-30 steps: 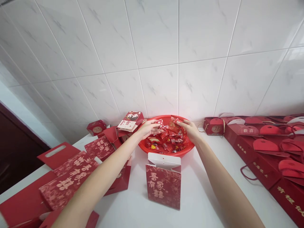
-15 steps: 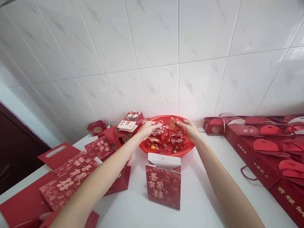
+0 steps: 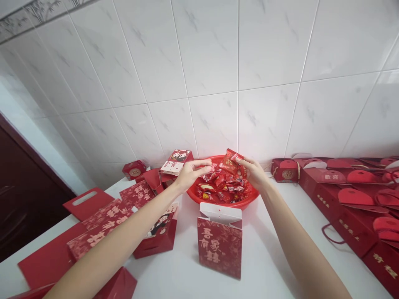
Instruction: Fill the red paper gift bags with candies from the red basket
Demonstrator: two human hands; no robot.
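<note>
My right hand [image 3: 254, 172] pinches a red wrapped candy packet [image 3: 230, 162], lifted over the far side of the red plastic basket [image 3: 190, 192]. Over the basket's left side, my left hand [image 3: 193, 174] has its thumb and fingertips closed round a small red wrapped candy [image 3: 215, 167], mostly hidden by the fingers. Several red-wrapped candies [image 3: 229, 188] lie loose inside the basket. In front of it a red paper gift box [image 3: 220, 249] with pale lettering stands upright, its white-lined top open.
Red boxes and flaps [image 3: 102, 220] crowd the left, one showing a panda picture [image 3: 163, 222]. Rows of red handled boxes [image 3: 336, 211] fill the right. A small box with rope handle [image 3: 285, 170] stands by the tiled wall [image 3: 215, 120].
My right hand has raised the red candy packet a little, so more of it shows. My left hand's fingers have closed further round the small candy. The whole view has shifted slightly.
</note>
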